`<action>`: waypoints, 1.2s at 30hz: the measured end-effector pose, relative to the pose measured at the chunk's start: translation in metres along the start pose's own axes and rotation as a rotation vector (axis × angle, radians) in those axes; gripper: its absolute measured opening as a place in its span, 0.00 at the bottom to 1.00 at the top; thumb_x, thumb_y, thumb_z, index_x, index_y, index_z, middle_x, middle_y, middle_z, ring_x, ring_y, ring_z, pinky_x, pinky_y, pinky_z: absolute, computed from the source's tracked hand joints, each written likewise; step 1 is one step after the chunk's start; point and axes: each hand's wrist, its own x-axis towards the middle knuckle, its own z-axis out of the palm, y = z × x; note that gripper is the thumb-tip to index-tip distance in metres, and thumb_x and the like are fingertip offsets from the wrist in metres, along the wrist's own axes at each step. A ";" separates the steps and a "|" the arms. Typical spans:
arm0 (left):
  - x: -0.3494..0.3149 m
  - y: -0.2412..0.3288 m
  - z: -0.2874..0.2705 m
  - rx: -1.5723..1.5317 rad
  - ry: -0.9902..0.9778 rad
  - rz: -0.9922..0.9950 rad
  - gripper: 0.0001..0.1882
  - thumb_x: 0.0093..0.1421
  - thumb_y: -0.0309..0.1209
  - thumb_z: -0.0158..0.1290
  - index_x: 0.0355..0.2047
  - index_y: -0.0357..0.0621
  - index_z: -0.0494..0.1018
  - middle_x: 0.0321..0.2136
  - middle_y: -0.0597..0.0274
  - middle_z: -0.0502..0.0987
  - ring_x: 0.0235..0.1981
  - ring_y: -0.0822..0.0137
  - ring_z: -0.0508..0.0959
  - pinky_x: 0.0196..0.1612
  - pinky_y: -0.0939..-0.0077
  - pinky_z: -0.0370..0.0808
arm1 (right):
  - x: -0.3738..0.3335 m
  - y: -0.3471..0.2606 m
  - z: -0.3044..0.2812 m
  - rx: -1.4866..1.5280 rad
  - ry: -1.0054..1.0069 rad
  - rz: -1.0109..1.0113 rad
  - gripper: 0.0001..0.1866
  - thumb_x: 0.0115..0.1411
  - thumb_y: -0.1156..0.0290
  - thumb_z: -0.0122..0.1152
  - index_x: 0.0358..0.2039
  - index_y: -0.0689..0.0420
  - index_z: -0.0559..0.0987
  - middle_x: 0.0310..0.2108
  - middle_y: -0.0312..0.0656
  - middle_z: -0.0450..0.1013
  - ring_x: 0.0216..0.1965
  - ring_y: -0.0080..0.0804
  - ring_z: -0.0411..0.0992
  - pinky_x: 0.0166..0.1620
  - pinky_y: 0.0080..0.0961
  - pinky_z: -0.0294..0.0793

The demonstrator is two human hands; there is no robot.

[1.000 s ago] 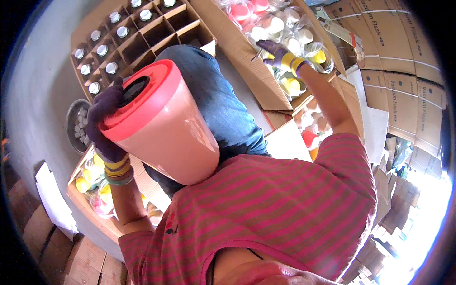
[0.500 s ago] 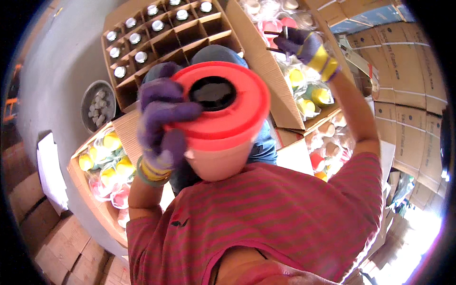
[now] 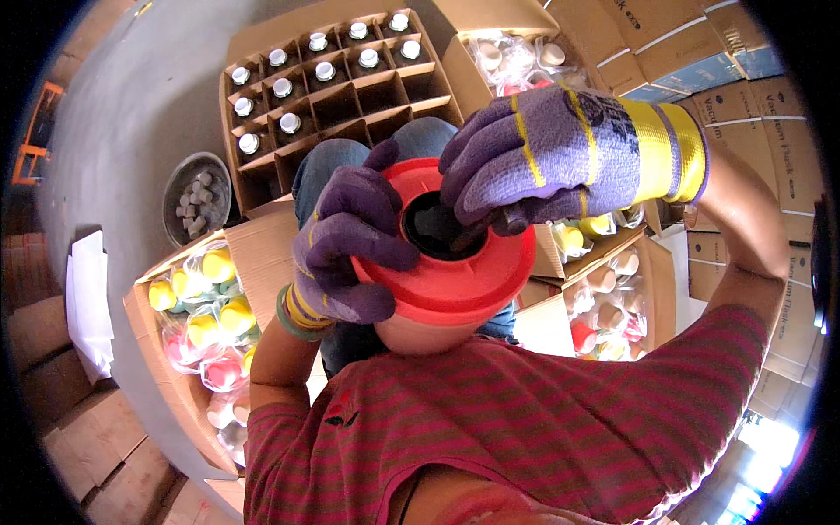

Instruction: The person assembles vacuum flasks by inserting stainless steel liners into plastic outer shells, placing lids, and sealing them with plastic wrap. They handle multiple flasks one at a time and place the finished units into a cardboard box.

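In front of my body stands a round, tapering pink plastic vessel with a broad red rim [image 3: 464,293]. Its top faces up and has a black round part [image 3: 429,223] at the centre. My left hand [image 3: 350,241], in a purple glove with a yellow cuff, grips the left side of the rim, fingers curled over the top. My right hand [image 3: 542,162], gloved alike, is closed above the black part. A dark pronged tool [image 3: 472,238] shows under its fingers and reaches to the black part; the glove hides most of it.
A divided carton [image 3: 346,83] holds several silver-topped items, with some cells unfilled. A round bowl [image 3: 199,197] of small pale blocks stands left of it. Open cartons of bagged, coloured pieces [image 3: 206,328] flank me. Stacked boxes [image 3: 744,175] rise at right.
My right hand has come from over the right carton to the vessel's black centre, bringing the dark tool. The left hand still grips the rim. The whole view has shifted slightly.
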 end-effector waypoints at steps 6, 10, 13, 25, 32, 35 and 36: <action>0.002 0.014 0.006 0.209 -0.039 -0.005 0.20 0.41 0.44 0.68 0.32 0.50 0.79 0.33 0.63 0.69 0.38 0.58 0.70 0.63 0.43 0.53 | 0.020 -0.010 -0.005 -0.181 -0.072 0.162 0.17 0.51 0.65 0.66 0.40 0.56 0.76 0.38 0.44 0.74 0.37 0.45 0.75 0.37 0.36 0.76; -0.005 0.019 0.016 0.181 0.089 0.001 0.22 0.38 0.42 0.71 0.32 0.51 0.77 0.34 0.62 0.70 0.39 0.56 0.71 0.62 0.41 0.54 | 0.027 -0.019 -0.016 -0.469 -0.283 0.179 0.16 0.52 0.59 0.63 0.36 0.54 0.74 0.32 0.41 0.72 0.34 0.43 0.74 0.31 0.37 0.74; -0.003 0.014 0.016 0.186 0.066 0.003 0.22 0.36 0.41 0.72 0.31 0.54 0.76 0.33 0.65 0.70 0.38 0.58 0.72 0.63 0.41 0.54 | 0.024 -0.019 -0.022 -0.503 -0.398 0.129 0.12 0.52 0.62 0.60 0.33 0.54 0.73 0.29 0.40 0.71 0.34 0.41 0.74 0.31 0.35 0.75; 0.006 0.022 0.018 0.290 0.002 0.047 0.23 0.34 0.43 0.72 0.33 0.58 0.77 0.31 0.69 0.69 0.36 0.61 0.72 0.63 0.42 0.55 | 0.028 -0.014 -0.008 -0.509 -0.351 0.035 0.08 0.54 0.64 0.57 0.30 0.54 0.74 0.28 0.41 0.74 0.33 0.41 0.75 0.35 0.35 0.76; 0.001 0.016 0.040 0.352 0.030 -0.140 0.19 0.36 0.34 0.71 0.30 0.50 0.76 0.33 0.63 0.69 0.38 0.59 0.71 0.58 0.50 0.60 | 0.016 -0.037 0.021 -0.501 -0.362 0.630 0.09 0.57 0.61 0.56 0.36 0.49 0.76 0.23 0.42 0.74 0.28 0.42 0.77 0.29 0.36 0.76; -0.002 0.003 0.051 0.399 0.060 -0.064 0.19 0.37 0.33 0.71 0.30 0.50 0.75 0.33 0.63 0.70 0.39 0.59 0.71 0.57 0.52 0.62 | 0.013 -0.022 0.034 -0.354 -0.272 0.802 0.11 0.60 0.58 0.54 0.38 0.49 0.78 0.25 0.44 0.77 0.29 0.45 0.77 0.30 0.38 0.76; -0.002 0.002 0.059 0.404 0.079 -0.056 0.19 0.37 0.33 0.71 0.29 0.51 0.75 0.32 0.64 0.70 0.38 0.60 0.72 0.57 0.52 0.63 | 0.011 -0.023 0.035 -0.292 -0.215 0.867 0.12 0.60 0.58 0.54 0.37 0.50 0.79 0.26 0.44 0.77 0.29 0.45 0.77 0.30 0.37 0.76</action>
